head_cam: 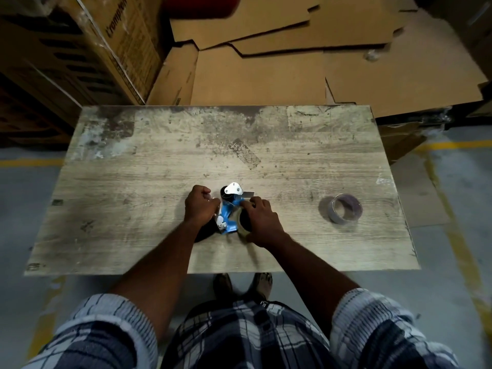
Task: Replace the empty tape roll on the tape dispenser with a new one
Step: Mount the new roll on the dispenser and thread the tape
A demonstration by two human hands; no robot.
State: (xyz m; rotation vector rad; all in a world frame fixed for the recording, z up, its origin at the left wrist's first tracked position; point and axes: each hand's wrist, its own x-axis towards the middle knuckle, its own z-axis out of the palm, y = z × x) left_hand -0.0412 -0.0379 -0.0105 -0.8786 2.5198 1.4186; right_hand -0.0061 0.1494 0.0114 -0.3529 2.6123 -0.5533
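A blue tape dispenser [229, 214] with a metal plate and black roller lies on the worn wooden table [159, 169], near its front middle. My left hand [198, 205] grips the dispenser's handle side with curled fingers. My right hand [262, 222] holds a tape roll [239, 222] seated on the dispenser, fingers curled over its rim and fingertips near the metal blade. Much of that roll is hidden under the hand. A second roll, an empty-looking thin ring [344, 209], stands alone on the table to the right.
Flattened cardboard sheets [266, 62] lie stacked beyond the table's far edge. A large printed carton [80, 49] stands at the back left. Yellow floor lines [458, 145] run along both sides. My feet [242, 284] show below the front edge.
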